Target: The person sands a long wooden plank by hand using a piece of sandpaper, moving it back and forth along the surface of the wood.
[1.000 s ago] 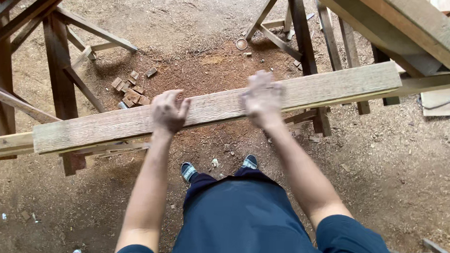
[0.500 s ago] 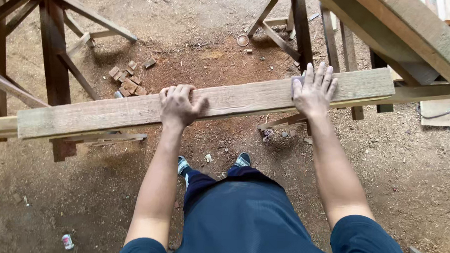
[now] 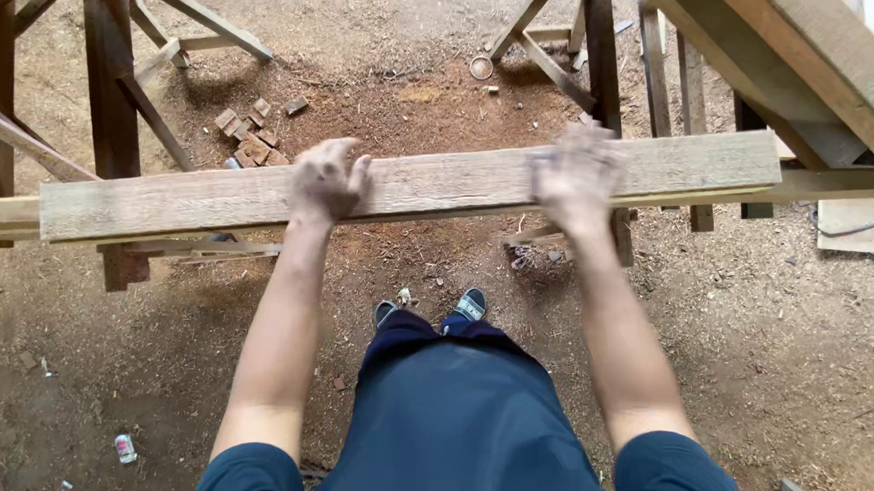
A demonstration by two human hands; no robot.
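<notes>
Head camera — looks steeply down, close over arms (single view).

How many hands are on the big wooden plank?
2. The left hand grips the plank near its middle, fingers curled over the far edge. The right hand rests on it further right, blurred. No other hands are in view.

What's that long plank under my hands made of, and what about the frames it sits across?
Plank: looks like unfinished rough-sawn wood, pale, with visible grain and no paint. Frames: also wood, darker and reddish-brown, possibly weathered or another species.
</notes>
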